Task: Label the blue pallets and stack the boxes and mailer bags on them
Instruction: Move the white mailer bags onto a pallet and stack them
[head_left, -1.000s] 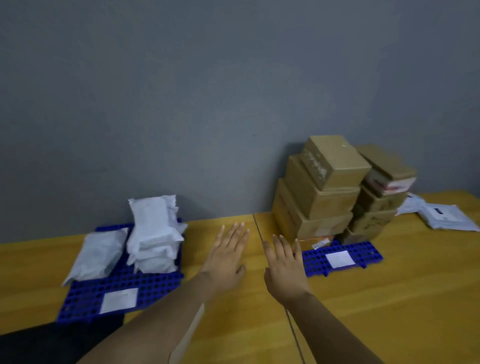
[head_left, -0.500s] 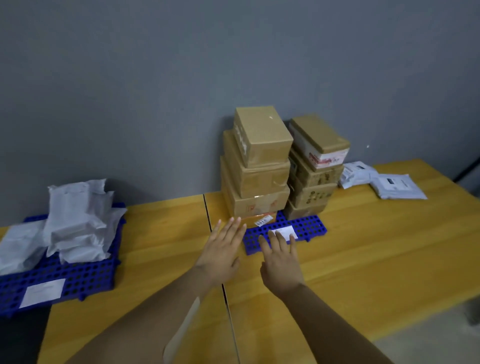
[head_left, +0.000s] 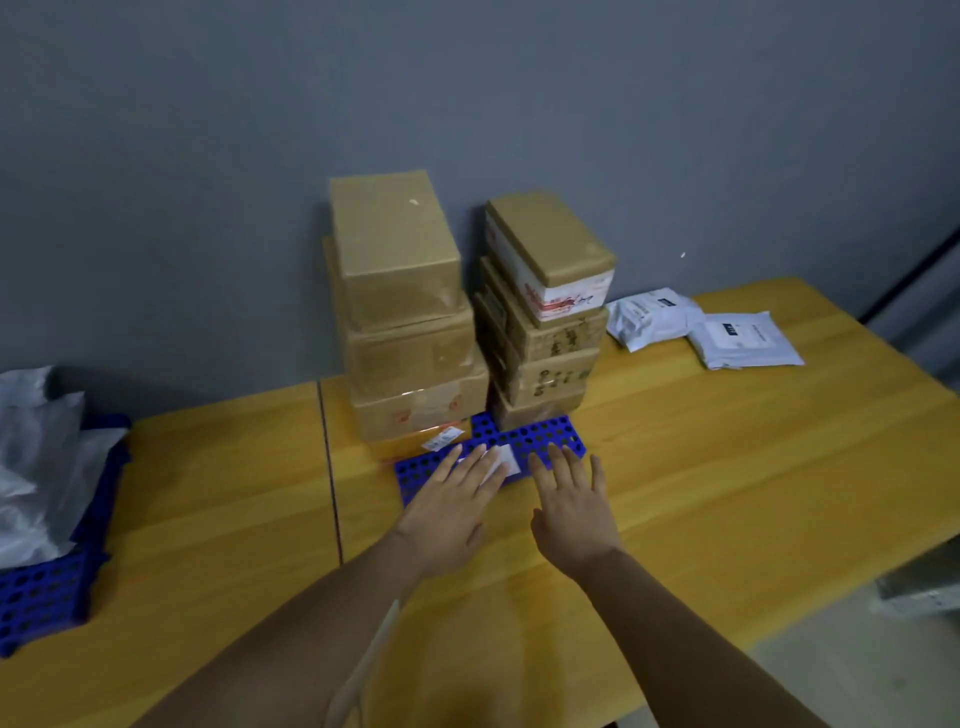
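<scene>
A blue pallet (head_left: 550, 434) in the middle of the table carries two stacks of brown cardboard boxes (head_left: 410, 322); the right-hand stack (head_left: 545, 312) is topped by a box with a white, red-printed side. A white label (head_left: 506, 460) lies on the pallet's front part. My left hand (head_left: 452, 509) and my right hand (head_left: 571, 512) are stretched forward with straight fingers, their tips over the pallet's front edge, the left ones partly covering the label. A second blue pallet (head_left: 41, 592) at the far left carries white mailer bags (head_left: 36, 457).
Two white mailer bags (head_left: 701, 327) lie loose on the yellow wooden table (head_left: 753, 467) to the right of the boxes. A seam (head_left: 330, 467) runs between two table tops. The table's right edge drops off to the floor. A grey wall stands behind.
The view has swung right, so the box pallet sits in the centre and the bag pallet is at the left edge. Both hands have reached forward onto the pallet's front.
</scene>
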